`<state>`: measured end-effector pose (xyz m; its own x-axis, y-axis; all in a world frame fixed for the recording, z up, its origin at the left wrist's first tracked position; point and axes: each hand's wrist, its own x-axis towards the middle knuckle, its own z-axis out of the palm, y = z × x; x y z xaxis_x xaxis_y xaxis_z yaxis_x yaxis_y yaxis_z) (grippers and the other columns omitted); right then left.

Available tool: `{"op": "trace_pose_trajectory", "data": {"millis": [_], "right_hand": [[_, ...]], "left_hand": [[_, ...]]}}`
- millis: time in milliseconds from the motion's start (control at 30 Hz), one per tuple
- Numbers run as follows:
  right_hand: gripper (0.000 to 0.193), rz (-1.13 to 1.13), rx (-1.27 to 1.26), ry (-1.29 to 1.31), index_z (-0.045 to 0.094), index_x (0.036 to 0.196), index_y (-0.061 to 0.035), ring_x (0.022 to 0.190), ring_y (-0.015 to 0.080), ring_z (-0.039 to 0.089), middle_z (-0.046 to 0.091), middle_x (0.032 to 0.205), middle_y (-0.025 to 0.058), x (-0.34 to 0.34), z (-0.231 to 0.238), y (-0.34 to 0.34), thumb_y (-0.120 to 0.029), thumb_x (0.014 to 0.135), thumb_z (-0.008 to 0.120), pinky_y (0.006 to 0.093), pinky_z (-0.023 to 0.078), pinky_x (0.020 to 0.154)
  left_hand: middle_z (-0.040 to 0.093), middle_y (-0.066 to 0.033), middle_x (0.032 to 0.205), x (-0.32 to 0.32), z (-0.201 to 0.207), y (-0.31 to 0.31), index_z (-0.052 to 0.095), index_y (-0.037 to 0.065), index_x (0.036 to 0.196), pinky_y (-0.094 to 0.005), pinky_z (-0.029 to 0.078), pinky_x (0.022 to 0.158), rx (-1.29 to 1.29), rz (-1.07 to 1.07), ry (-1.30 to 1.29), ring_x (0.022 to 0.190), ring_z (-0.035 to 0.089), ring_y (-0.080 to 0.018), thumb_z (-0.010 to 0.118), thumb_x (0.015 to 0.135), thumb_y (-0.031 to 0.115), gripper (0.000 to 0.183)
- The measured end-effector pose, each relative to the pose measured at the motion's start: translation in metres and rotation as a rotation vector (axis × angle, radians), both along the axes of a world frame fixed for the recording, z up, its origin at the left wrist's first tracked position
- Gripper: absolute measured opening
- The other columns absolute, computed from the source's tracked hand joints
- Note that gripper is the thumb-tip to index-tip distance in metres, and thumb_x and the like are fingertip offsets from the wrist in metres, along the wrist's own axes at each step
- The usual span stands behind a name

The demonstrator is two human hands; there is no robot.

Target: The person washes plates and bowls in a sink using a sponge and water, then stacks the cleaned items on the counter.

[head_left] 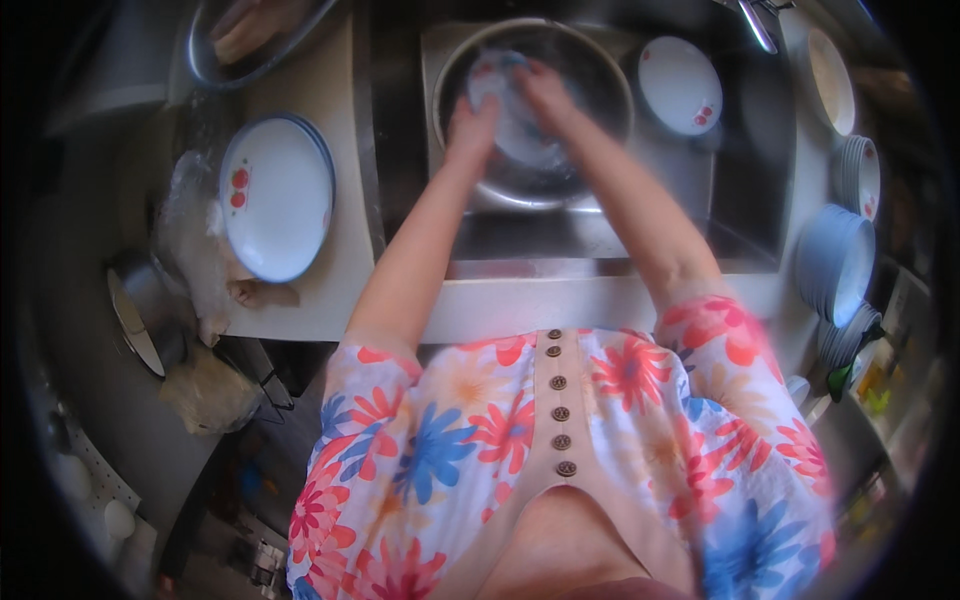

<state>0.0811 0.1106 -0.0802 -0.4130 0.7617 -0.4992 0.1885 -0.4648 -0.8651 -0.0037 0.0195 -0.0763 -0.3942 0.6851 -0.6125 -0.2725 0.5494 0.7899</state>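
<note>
Both my hands are over a round metal basin (615, 75) standing in the sink. My left hand (474, 128) is closed on the near left side of a white plate (528, 143), which is tilted and smeared by motion. On the plate's other side, my right hand (546, 97) is closed with its fingers bent inward. A pale, bluish patch shows by its fingertips; whether that is a cloth or the plate's rim I cannot make out. The basin's inside is dark and wet-looking. Right of the basin, a white oval plate (680, 88) with a red fruit print leans in the sink.
Stacked oval plates (278, 200) sit on the left counter beside a crumpled clear plastic bag (188, 240). A metal bowl (205, 70) stands at the far left. Stacked bowls (835, 262) and small plates (858, 175) line the right counter. A faucet (757, 25) is at the upper right.
</note>
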Motion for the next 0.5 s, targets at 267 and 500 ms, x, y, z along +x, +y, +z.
{"op": "trace_pose_trajectory", "data": {"millis": [267,500], "right_hand": [[0.039,0.493,-0.127,-0.031,0.054,0.101,-0.0008,0.083,0.0161,0.051,0.056,0.095,0.0122,0.035,0.015,-0.040,-0.031,0.079,0.048,0.0283,0.040,0.072],[0.025,1.071,0.664,-0.885,0.060,0.083,-0.0030,0.080,0.0322,0.056,0.058,0.083,0.0176,0.058,-0.003,0.001,-0.021,0.073,0.046,0.0402,0.043,0.074]], "left_hand": [[0.041,-0.0110,0.118,-0.001,-0.008,-0.002,0.037,0.008,0.119,-0.0381,0.034,0.084,0.181,0.256,-0.253,0.105,0.041,-0.0246,0.041,0.083,0.044,0.051],[0.050,-0.0104,0.107,0.006,-0.007,0.000,0.041,0.006,0.116,-0.0355,0.041,0.079,0.022,0.111,-0.080,0.098,0.047,-0.0236,0.040,0.085,0.036,0.043]]}}
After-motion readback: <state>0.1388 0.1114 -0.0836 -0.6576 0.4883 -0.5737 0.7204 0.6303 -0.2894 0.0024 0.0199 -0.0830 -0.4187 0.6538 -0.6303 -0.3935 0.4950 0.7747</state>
